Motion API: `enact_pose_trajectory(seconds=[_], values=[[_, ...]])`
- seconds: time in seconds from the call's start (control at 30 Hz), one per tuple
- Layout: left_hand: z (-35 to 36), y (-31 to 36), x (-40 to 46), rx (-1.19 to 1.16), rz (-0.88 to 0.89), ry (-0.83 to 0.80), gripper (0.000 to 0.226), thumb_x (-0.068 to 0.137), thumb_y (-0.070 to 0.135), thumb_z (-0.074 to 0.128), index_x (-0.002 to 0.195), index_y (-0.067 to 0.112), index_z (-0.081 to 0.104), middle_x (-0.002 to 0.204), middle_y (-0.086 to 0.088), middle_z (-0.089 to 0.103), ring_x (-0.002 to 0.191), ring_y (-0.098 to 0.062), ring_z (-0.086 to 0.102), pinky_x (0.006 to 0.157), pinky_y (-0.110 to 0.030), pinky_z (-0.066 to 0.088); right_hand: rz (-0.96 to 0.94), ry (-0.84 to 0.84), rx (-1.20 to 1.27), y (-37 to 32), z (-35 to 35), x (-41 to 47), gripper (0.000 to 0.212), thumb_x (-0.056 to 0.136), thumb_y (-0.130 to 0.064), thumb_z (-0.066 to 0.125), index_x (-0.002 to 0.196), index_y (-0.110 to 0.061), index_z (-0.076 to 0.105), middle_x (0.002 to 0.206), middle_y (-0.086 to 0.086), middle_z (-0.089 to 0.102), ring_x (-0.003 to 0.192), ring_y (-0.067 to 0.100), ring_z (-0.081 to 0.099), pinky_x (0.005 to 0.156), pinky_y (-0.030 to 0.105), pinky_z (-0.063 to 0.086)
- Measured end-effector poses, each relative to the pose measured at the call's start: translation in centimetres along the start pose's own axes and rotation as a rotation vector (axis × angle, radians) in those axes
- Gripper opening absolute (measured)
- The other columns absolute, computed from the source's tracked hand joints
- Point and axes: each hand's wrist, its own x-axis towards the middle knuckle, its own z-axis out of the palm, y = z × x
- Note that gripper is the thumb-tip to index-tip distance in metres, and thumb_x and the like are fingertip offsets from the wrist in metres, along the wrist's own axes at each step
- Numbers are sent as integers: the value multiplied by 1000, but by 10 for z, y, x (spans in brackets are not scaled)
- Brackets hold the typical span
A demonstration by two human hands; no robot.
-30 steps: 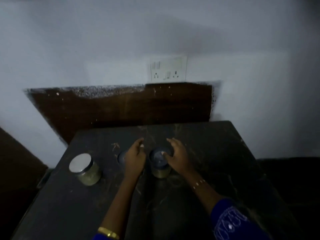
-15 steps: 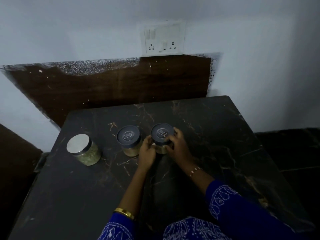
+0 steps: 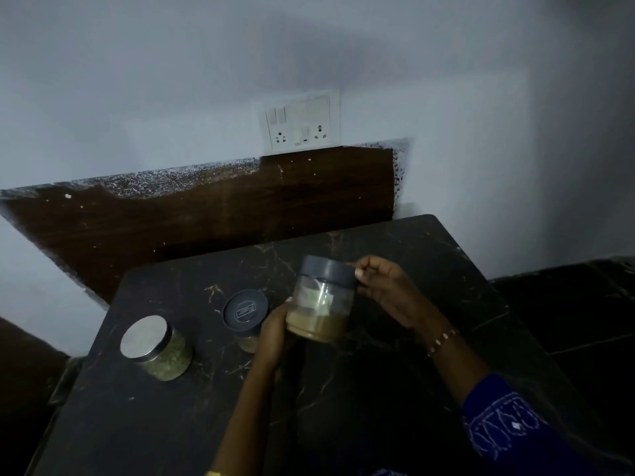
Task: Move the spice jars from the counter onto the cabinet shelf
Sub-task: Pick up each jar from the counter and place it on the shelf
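- We hold one spice jar (image 3: 323,298) clear of the counter (image 3: 395,389), tilted slightly, its dark lid (image 3: 328,269) on and brown powder filling the lower part.
- Grip state: the left hand (image 3: 275,333) wraps the jar's lower body from the left; the right hand (image 3: 385,290) curls its fingers against the lid and upper wall — both hands grip the same jar.
- Remaining stock: a second dark-lidded jar (image 3: 244,316) stands just beside the left hand, and a silver-lidded jar (image 3: 156,347) stands further left; both rest on the counter.
- Step in hand, as we judge it: first jar lifted, transfer not yet made.
- Next move calls for carrying the jar upright to the cabinet shelf (not in view — we cannot tell its direction), then returning for the other two.
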Motion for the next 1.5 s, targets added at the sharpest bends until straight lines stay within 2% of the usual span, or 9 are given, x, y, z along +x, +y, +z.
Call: enact_pose_trajectory(seconds=[0.13, 0.4, 0.63, 0.73, 0.83, 0.97, 1.1, 1.3, 1.5], values=[[11, 12, -11, -361, -196, -253, 44, 97, 42, 27, 118, 16, 56, 104, -15, 71, 93, -28, 68, 78, -39, 53, -62, 66, 206, -11, 7, -1, 19, 96, -2, 39, 89, -10, 55, 96, 5, 60, 90, 16, 59, 80, 28, 51], [46, 22, -17, -46, 223, 58, 37, 95, 25, 46, 127, 6, 51, 114, -17, 64, 95, -23, 64, 80, -34, 53, 61, 466, -16, 12, 29, 5, 19, 99, -34, 37, 109, -26, 52, 113, 11, 63, 105, 29, 62, 96, 49, 50], [54, 19, -28, 75, 489, 133, 31, 87, 17, 60, 118, 13, 59, 107, -6, 67, 95, -17, 66, 73, -21, 57, 82, 388, 233, 10, 29, -5, 47, 86, -47, 56, 119, -15, 52, 118, 13, 63, 106, 31, 63, 94, 52, 50], [57, 25, -31, 36, 486, 74, 29, 91, 11, 52, 120, 15, 55, 101, 3, 65, 89, -5, 63, 72, -18, 54, 69, 335, 385, 10, 18, -7, 51, 88, -46, 53, 125, -10, 56, 120, 18, 64, 109, 32, 63, 95, 50, 50], [62, 29, -32, 0, 351, -46, 46, 90, 18, 53, 135, 15, 43, 120, -7, 58, 103, -16, 61, 82, -25, 53, 97, 296, 439, 6, 14, -9, 53, 93, -48, 43, 127, -9, 55, 121, 18, 64, 111, 33, 62, 90, 43, 52], [69, 29, -37, -50, 281, -161, 65, 80, 29, 56, 140, 17, 35, 129, -13, 55, 104, -22, 62, 76, -28, 55, 64, 407, 291, -1, 9, -7, 47, 94, -46, 42, 124, -11, 55, 118, 18, 64, 107, 32, 63, 95, 51, 50], [75, 41, -34, -55, 342, -132, 50, 91, 18, 50, 139, 13, 37, 123, -12, 59, 99, -17, 63, 70, -20, 55, -8, 360, 175, -20, 5, -12, 38, 95, -42, 43, 119, -15, 54, 118, 14, 64, 109, 29, 62, 99, 51, 48], [89, 90, -26, -57, 520, -109, 42, 91, 11, 49, 133, 5, 44, 96, 0, 65, 86, -11, 65, 70, -20, 56, -211, 175, 24, -75, 5, -17, 29, 90, -21, 55, 117, -13, 52, 109, 5, 65, 100, 18, 63, 90, 35, 52], [114, 175, -33, -28, 763, -129, 41, 89, 18, 53, 128, 27, 43, 123, -3, 57, 109, -15, 59, 85, -25, 54, -469, 113, -207, -168, 5, -7, 29, 87, -18, 61, 113, -27, 52, 108, -6, 65, 97, 5, 63, 79, 17, 54]])
